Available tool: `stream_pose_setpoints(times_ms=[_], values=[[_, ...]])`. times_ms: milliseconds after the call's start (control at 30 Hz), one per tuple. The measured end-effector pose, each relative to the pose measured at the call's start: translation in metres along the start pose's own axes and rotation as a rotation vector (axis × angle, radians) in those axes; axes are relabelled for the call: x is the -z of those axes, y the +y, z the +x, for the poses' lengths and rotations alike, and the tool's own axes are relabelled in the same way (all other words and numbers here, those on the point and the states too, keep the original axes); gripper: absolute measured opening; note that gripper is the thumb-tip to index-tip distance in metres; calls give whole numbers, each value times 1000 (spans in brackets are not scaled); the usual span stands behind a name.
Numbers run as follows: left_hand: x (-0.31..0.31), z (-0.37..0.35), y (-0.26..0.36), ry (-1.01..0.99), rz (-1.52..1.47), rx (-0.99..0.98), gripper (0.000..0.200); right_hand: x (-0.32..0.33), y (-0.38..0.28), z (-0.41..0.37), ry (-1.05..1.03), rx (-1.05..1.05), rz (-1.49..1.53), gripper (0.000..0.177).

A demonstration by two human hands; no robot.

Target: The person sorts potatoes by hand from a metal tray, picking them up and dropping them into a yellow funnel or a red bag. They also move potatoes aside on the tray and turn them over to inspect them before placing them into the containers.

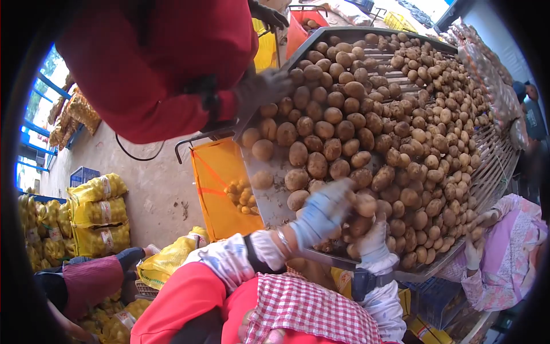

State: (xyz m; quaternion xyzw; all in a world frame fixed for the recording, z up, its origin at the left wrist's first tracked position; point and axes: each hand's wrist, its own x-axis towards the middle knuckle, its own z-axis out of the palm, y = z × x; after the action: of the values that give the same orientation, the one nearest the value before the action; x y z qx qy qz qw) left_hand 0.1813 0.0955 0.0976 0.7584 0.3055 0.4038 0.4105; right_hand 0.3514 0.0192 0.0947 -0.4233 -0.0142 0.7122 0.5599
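Note:
Brown potatoes cover the slatted sorting table in front of me. My left hand, in a light blue glove, reaches over the near edge of the pile, its fingers smeared by motion. Beside it, my right hand in a pale glove curls around a potato at the table's near rim. A second potato sits between the fingertips of both hands.
A co-worker in red reaches a gloved hand to the far left rim; another in a floral sleeve handles potatoes at right. An open yellow bag with potatoes hangs at the table's left end. Filled yellow sacks are stacked left.

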Motion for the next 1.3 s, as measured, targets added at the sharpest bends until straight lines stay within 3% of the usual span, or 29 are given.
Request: stream_pose_setpoints(times_ms=[33, 67, 100, 133, 200, 267, 333, 367, 400, 467, 500, 533, 567, 600, 633, 700, 800, 867, 933, 967, 1033, 1067, 1133, 1200, 1233, 1300], values=[[-14, 4, 4, -45, 88, -230, 50, -4, 3, 1, 7, 10, 206, 69], [-20, -5, 12, -127, 166, -213, 52, -8, 4, 2, 12, 17, 412, 72], [-12, 0, 11, -195, 144, -253, 54, 14, 3, 0, -84, -183, 1070, 55], [0, 7, 7, -265, 122, -293, 56, 11, -2, -6, -91, -186, 1069, 55], [28, 34, -8, -128, 461, -124, 57, 9, -7, -23, -414, 93, 375, 58], [44, 37, -62, 4, 898, 68, 60, 17, -9, -29, -364, 104, 494, 60], [52, 12, -67, -49, 822, 20, 55, 3, -25, -37, -53, 312, 351, 69], [56, 1, -67, -108, 744, -22, 51, 5, -25, -34, 29, 479, 324, 63], [64, -5, -59, -117, 744, -23, 51, 18, -26, -31, 34, 479, 331, 63], [82, -8, -44, -480, 662, -35, 38, 63, -34, -16, 248, 801, -316, 50], [90, 9, -47, -349, 522, -61, 26, 73, -34, -12, 359, 940, -648, 45], [92, 28, -54, -134, 606, -92, 29, 69, -33, -13, 366, 941, -644, 45], [92, 51, -60, 87, 684, -123, 32, 55, -32, -13, 554, 958, -1165, 47], [89, 70, -80, 141, 751, -81, 35, 39, -30, -14, 739, 921, -1693, 49], [86, 87, -104, 194, 816, -37, 39, 22, -25, -14, 808, 790, -1811, 52], [82, 119, -124, -135, 975, 455, 42, 17, -22, -8, 866, 749, -1824, 52], [85, 136, -125, -230, 896, 477, 43, 20, -24, -7, 931, 703, -1839, 52], [105, 130, -139, -290, 814, 427, 45, 30, -29, -9, 813, 784, -1798, 51], [113, 134, -145, -396, 853, 413, 47, 55, -32, -10, 642, 1018, -1403, 42], [115, 136, -136, -444, 883, 445, 46, 46, -31, -18, 702, 1002, -1410, 42], [114, 139, -158, -450, 933, 330, 45, 18, -30, -31, 464, 726, 49, 59], [108, 148, -145, -500, 974, 392, 47, 36, -35, -40, 411, 587, 217, 63], [101, 147, -147, -502, 969, 399, 48, 13, -31, -49, 43, 479, 438, 69], [108, 130, -194, -340, 815, 190, 47, 0, -27, -52, 183, 447, 486, 73], [113, 130, -181, -386, 731, 263, 44, 3, -27, -53, 109, 391, 522, 74], [116, 122, -177, -416, 690, 289, 42, -2, -23, -62, 157, 412, 536, 77]])
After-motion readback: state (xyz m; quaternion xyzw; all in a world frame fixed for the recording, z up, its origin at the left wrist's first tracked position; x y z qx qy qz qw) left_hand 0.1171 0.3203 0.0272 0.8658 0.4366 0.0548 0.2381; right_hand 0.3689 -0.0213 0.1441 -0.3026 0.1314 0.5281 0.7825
